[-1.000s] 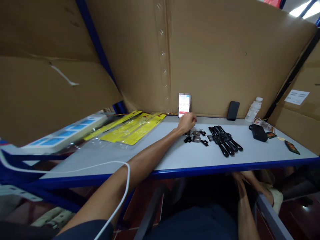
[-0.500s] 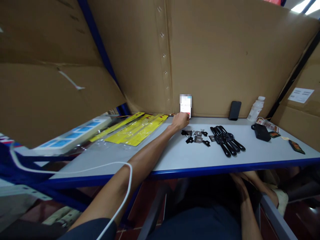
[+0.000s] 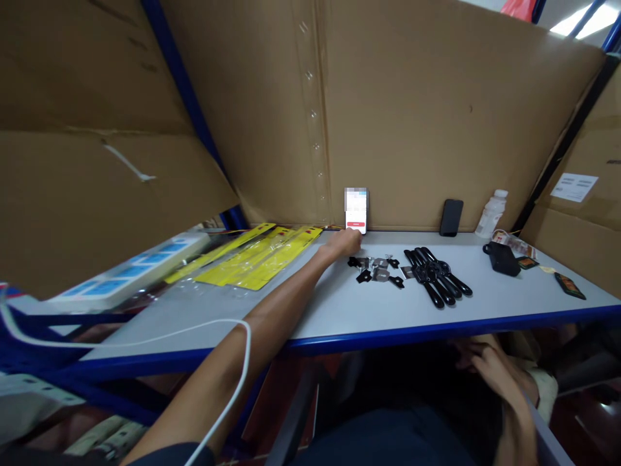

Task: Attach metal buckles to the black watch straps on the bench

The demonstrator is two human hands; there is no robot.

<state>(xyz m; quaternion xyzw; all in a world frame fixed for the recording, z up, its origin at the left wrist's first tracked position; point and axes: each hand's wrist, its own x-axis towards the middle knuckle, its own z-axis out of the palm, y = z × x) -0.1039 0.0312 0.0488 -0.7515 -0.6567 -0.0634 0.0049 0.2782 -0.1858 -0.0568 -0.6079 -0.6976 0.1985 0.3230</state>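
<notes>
Risks, near to far (judgement). White cable [image 3: 248, 349] loops in front of the left arm; should the arm draw back, it could snag and tug whatever it is joined to. Black-handled tools [image 3: 435, 296] lie overlapped right of the desk's [image 3: 334, 317] middle, handle ends toward the front edge; a nudge could spread the stack. Small black parts [image 3: 363, 276] and thin metal plates [image 3: 381, 274] lie loose close to the left hand [image 3: 344, 241], on its near right side; a sideways sweep of the wrist could scatter or mix them. Yellow packs [image 3: 272, 262] overlap toward the rear left corner; forearm contact could slide them, the plastic likely being slick. Lit phone [image 3: 356, 207] leans against the cardboard wall [image 3: 398, 129] at the rear edge, just beyond the left hand; a knock at its foot could make it slip flat.

Hidden or unclear, same order. Right hand: below the front edge, in shadow [image 3: 485, 362]; cannot tell whether it grips anything, nor whether it touches the limb beside it. Left sleeve cut off at bottom. Tool heads overlap; shapes uncertain. Left hand: fingers look bent inward, tips turned away; cannot tell if they hold anything or touch the phone. Screen text: unreadable, upper part pixelated.
</notes>
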